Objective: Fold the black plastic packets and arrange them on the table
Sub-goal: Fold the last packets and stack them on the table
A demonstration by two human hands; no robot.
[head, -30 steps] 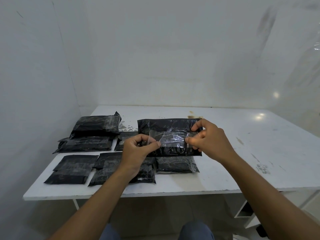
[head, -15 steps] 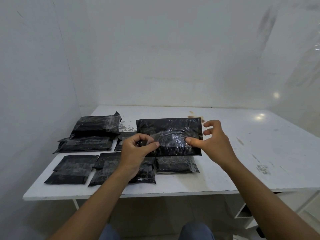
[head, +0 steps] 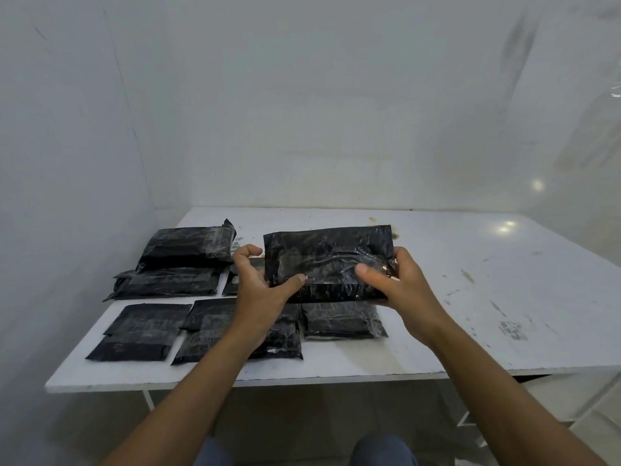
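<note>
I hold a black plastic packet [head: 327,260] flat above the white table [head: 470,297], a clear tape strip shining across its middle. My left hand [head: 260,290] grips its lower left edge, thumb on top and fingers curled behind. On the right edge sits my right hand [head: 400,284], thumb pressed on the tape. Several folded black packets lie on the table's left half: a stack of two at the back left [head: 188,250], two flat ones at the front left [head: 141,331], one under my left wrist [head: 205,326], and one below the held packet [head: 342,319].
White walls close in the table at the back and on the left. The table's right half [head: 504,280] is scuffed and stained. My knees [head: 383,449] show under the front edge, and a white frame [head: 470,418] stands low on the right.
The clear tape strip that I stretched between my fingers now lies pressed on the packet. My right hand went from pinching the tape to gripping the right edge; the left shifted to the lower left edge.
</note>
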